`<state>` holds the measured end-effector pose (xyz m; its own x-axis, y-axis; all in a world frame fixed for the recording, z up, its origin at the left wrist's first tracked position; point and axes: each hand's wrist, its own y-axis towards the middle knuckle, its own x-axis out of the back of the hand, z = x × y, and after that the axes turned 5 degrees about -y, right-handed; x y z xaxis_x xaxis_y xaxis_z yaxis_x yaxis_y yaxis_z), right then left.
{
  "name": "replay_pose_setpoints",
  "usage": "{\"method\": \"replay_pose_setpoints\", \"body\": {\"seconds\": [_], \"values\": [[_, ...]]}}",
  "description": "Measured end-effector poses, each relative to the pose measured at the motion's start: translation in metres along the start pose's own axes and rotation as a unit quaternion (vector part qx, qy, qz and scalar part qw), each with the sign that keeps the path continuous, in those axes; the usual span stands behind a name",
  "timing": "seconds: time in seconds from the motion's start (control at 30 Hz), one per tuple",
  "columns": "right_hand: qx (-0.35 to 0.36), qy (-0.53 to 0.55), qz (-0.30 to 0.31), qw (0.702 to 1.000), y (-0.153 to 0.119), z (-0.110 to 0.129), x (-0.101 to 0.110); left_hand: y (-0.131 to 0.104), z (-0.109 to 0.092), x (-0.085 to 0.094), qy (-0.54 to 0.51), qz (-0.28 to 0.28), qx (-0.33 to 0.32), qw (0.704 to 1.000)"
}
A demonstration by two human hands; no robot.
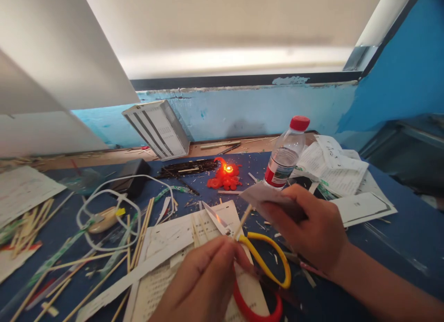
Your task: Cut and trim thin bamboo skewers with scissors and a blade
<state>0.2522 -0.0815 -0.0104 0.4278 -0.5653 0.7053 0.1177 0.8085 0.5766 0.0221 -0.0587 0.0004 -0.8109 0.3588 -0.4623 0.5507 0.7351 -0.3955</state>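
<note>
Blue tabletop [385, 259]. We list: one slim, pale wooden stick [243, 219], long axis slanting away and rightward, near end pinched by our left hand [204, 275], far end at the thin grey sheet [261, 199] our right hand [312, 225] grips.

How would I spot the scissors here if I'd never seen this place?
On the blue table, find the printed sheets near the front. Scissors lie partly over them, beside the left hand. One yellow and one red handle loop set them apart from the pale sticks.
</note>
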Motion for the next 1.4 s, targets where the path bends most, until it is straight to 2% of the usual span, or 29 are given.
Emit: {"method": "replay_pose_setpoints", "body": {"seconds": [0.07, 0.13, 0.23, 0.3, 0.4, 0.47, 0.53, 0.6, 0.7, 0.8, 0.93, 1.0, 1.1, 1.17, 1.27, 1.33, 1.4], "values": [[-0.042, 0.000, 0.016, 0.999, 0.003, -0.011, -0.001, 0.006, -0.003, 0.009, -0.043, -0.025, -0.015, 0.999], [-0.061, -0.012, 0.064, 0.996, 0.004, -0.022, -0.003, 0.012, -0.008, 0.016, -0.059, -0.031, -0.056, 0.996], [-0.035, -0.041, 0.146, 0.988, 0.004, -0.035, -0.007, 0.017, -0.016, 0.021, -0.085, -0.021, -0.082, 0.993], [-0.002, -0.055, 0.159, 0.986, 0.003, -0.036, -0.010, 0.018, -0.018, 0.021, -0.102, -0.011, -0.068, 0.992], [0.038, -0.026, 0.184, 0.982, -0.003, -0.024, -0.010, 0.018, -0.019, 0.019, -0.102, -0.005, -0.057, 0.993], [0.052, 0.024, 0.270, 0.961, -0.008, -0.008, -0.007, 0.017, -0.017, 0.020, -0.100, 0.001, -0.061, 0.993], [0.064, 0.041, 0.378, 0.923, -0.012, 0.010, -0.002, 0.017, -0.015, 0.021, -0.102, 0.004, -0.068, 0.993], [0.067, 0.030, 0.419, 0.905, -0.015, 0.026, 0.002, 0.018, -0.014, 0.021, -0.103, -0.004, -0.066, 0.993], [0.062, 0.035, 0.396, 0.915, -0.018, 0.039, 0.007, 0.020, -0.013, 0.021, -0.093, -0.014, -0.051, 0.994], [0.062, 0.045, 0.372, 0.925, -0.017, 0.035, 0.007, 0.021, -0.013, 0.019, -0.076, -0.019, -0.052, 0.996], [0.061, 0.033, 0.341, 0.937, -0.010, 0.006, 0.005, 0.019, -0.013, 0.020, -0.068, -0.026, -0.058, 0.996], [0.056, -0.023, 0.293, 0.954, -0.004, -0.013, 0.003, 0.019, -0.011, 0.020, -0.069, -0.026, -0.059, 0.996], [0.052, -0.109, 0.287, 0.950, 0.001, -0.038, 0.000, 0.020, -0.008, 0.020, -0.074, -0.016, -0.059, 0.995], [0.042, -0.139, 0.291, 0.946, 0.001, -0.046, -0.003, 0.021, -0.007, 0.020, -0.093, -0.007, -0.055, 0.994], [0.042, -0.141, 0.269, 0.952, -0.005, -0.042, -0.007, 0.021, -0.008, 0.018, -0.110, -0.009, -0.056, 0.992], [0.060, -0.104, 0.253, 0.960, -0.011, -0.029, -0.009, 0.020, -0.009, 0.018, -0.094, -0.015, -0.064, 0.993], [0.077, -0.046, 0.270, 0.959, -0.018, -0.012, -0.008, 0.019, -0.009, 0.018, -0.070, -0.020, -0.071, 0.995]]}}
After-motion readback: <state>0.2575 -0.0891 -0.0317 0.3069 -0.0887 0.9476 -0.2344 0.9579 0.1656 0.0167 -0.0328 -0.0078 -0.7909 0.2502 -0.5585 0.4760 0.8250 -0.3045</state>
